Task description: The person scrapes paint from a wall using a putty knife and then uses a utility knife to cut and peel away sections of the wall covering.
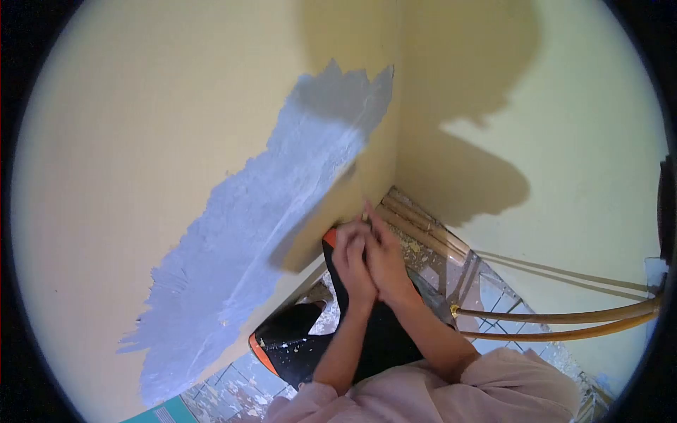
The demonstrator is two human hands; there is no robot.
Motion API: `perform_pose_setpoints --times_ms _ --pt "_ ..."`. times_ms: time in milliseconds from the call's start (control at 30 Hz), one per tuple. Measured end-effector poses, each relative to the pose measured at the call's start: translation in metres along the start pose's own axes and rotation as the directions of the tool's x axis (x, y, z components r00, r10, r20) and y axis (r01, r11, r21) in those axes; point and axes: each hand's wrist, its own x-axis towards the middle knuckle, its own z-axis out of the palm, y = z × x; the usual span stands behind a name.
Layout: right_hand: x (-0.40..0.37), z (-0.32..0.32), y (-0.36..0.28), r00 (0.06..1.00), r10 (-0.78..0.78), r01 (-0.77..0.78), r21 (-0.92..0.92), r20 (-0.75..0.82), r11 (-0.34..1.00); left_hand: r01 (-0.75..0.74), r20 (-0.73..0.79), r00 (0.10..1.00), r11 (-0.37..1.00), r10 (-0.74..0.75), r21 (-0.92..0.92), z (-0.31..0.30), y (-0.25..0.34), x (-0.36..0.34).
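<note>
In the head view, right of the jagged, matte grey patch [243, 211] on the smooth cream wall [127, 162], the bare left hand [352, 259] and right hand [383, 259] meet, fingers partly curled; I cannot tell whether either grips anything. Light, unhurried fingertip contact, knuckles clear of the patch, should serve best.

2 forearms [344, 337] extended, left hand [352, 266] against right hand [387, 264], some fingers [343, 242] bent

The left hand [350, 257] and right hand [386, 257] touch each other near a cream wall [141, 141] with a ragged grey patch [226, 225]; 2 brown hoses [564, 318] stretch over a paint-flecked tiled floor [236, 388].
</note>
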Motion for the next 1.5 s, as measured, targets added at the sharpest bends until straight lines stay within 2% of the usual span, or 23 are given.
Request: perform_pose_setpoints --times_ms 100,133,267,333,433,467,600,667,700,733,767,900,967,1000,1100,1133,1200,1233,1300,1333,1367,1467,1500 --pt "0.002 0.0 0.008 1.0 -0.008 0.01 -0.053 0.029 0.999 -0.038 -0.023 0.999 0.999 0.038 -0.011 0.005 -0.007 0.017" --pt "0.016 0.002 0.002 0.992 0.126 -0.119 0.205 -0.021 0.971 0.034 0.002 0.999 0.999 -0.034 0.013 0.009 -0.01 0.029" --pt "0.029 -0.009 -0.011 0.971 0.239 -0.222 0.291 -0.023 0.93 0.079 0.046 0.996 0.994 -0.076 -0.074 0.019 -0.008 0.023" --pt "0.014 -0.014 0.027 0.989 -0.151 0.149 -0.123 -0.005 0.981 0.015 0.019 1.0 0.995 -0.013 -0.101 0.026 -0.006 0.025" --pt "0.035 -0.011 0.008 0.998 -0.01 0.015 0.075 -0.059 0.997 0.171 -0.032 0.984 0.976 -0.176 -0.137 0.029 -0.006 0.028" --pt "0.046 -0.015 -0.001 0.996 0.06 -0.047 0.176 -0.07 0.983 0.126 0.079 0.989 0.992 -0.124 -0.024 0.03 -0.013 0.044" --pt "0.036 -0.022 0.0 0.995 -0.011 0.022 0.122 -0.094 0.992 0.089 -0.036 0.996 0.994 -0.087 0.07 0.038 0.005 0.022" --pt "0.029 -0.021 0.024 0.985 -0.171 0.168 -0.1 -0.02 0.981 0.022 -0.052 0.998 0.999 -0.024 -0.034 0.043 -0.002 0.027" --pt "0.034 -0.022 0.009 0.987 -0.162 0.159 -0.093 -0.022 0.983 -0.022 -0.082 0.997 0.99 0.011 -0.136 0.042 -0.005 0.024" --pt "0.046 -0.025 -0.007 1.0 0.028 -0.026 0.087 -0.012 0.996 0.048 -0.011 0.999 0.995 -0.047 0.087 0.04 -0.009 0.038" --pt "0.052 -0.026 -0.017 0.979 0.202 -0.203 0.255 0.03 0.945 0.052 -0.014 0.999 0.995 -0.051 0.089 0.039 -0.01 0.034" --pt "0.028 -0.022 -0.005 0.998 0.061 -0.062 0.222 0.015 0.973 0.019 -0.019 1.0 1.0 -0.02 -0.017 0.034 -0.01 0.02" --pt "0.025 -0.018 0.011 0.997 -0.07 0.07 -0.023 0.023 0.997 -0.055 -0.076 0.996 0.99 0.045 -0.132 0.03 -0.011 0.016" --pt "0.036 -0.016 -0.001 0.998 0.06 -0.062 0.131 0.024 0.989 0.129 -0.133 0.981 0.986 -0.143 -0.106 0.037 -0.006 0.026" --pt "0.048 -0.019 -0.022 0.97 0.243 -0.229 0.386 0.012 0.894 0.105 0.061 0.993 0.994 -0.105 -0.012 0.039 -0.004 0.046" --pt "0.04 -0.021 -0.016 0.971 0.24 -0.226 0.378 0.01 0.898 0.019 0.053 0.998 1.0 -0.02 0.006 0.036 -0.011 0.039" --pt "0.026 -0.022 -0.003 0.995 -0.098 0.097 -0.085 -0.009 0.992 -0.045 0.011 0.999 0.998 0.045 -0.053 0.032 -0.008 0.021" --pt "0.036 -0.019 -0.001 0.994 -0.109 0.108 -0.081 -0.008 0.991 -0.104 -0.03 0.994 0.99 0.102 -0.093 0.031 -0.006 0.02" --pt "0.051 -0.013 -0.002 0.99 -0.113 0.116 0.03 -0.089 0.993 0.05 -0.052 0.997 0.987 -0.059 -0.155 0.041 0.003 0.038" --pt "0.059 -0.02 -0.03 0.994 0.113 -0.109 0.216 -0.01 0.97 0.078 0.028 0.997 0.992 -0.075 -0.1 0.046 0.005 0.054" --pt "0.057 -0.022 -0.028 0.994 0.112 -0.107 0.214 -0.01 0.971 0.09 0.112 0.99 0.995 -0.084 -0.051 0.05 0.008 0.063" --pt "0.05 -0.03 -0.017 0.997 0.015 0.003 0.225 -0.08 0.974 0.078 0.023 0.997 0.997 -0.078 0.025 0.048 0.007 0.029" --pt "0.051 -0.031 0.003 0.989 -0.129 0.132 0.046 -0.069 0.99 0.046 -0.032 0.999 0.993 -0.043 0.111 0.051 0.003 0.027"
